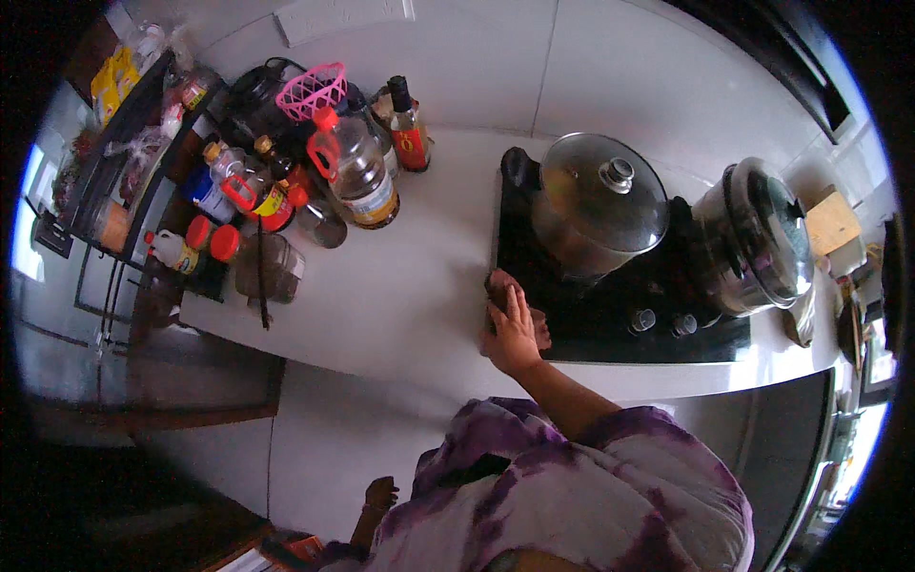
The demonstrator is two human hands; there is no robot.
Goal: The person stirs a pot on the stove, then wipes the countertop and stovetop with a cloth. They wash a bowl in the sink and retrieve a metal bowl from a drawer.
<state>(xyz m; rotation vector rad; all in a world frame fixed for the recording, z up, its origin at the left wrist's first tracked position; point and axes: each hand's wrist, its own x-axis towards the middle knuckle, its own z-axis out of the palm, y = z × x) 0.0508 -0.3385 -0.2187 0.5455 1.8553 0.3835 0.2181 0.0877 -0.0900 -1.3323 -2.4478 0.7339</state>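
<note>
My right hand [515,336] presses a dark reddish cloth [506,280] against the left edge of a black glass cooktop [593,322]. Its fingers lie over the cloth, which shows on both sides of them. Behind the hand, on the left burner, stands a metal pot [572,236] under a glass lid [597,189]. A steel pot [736,243], also lidded, is on the right side of the cooktop. Low beside my body hangs my left hand [381,492], away from the counter. Its fingers look loosely curled, and the dim light hides whether anything is in them.
Several bottles and jars crowd the counter's left, among them a large oil bottle [364,179], a sauce bottle [410,136] and a plastic jar [271,268]. A pink basket [312,91] sits behind them, near a black rack [143,157]. Two knobs [643,320] face the front.
</note>
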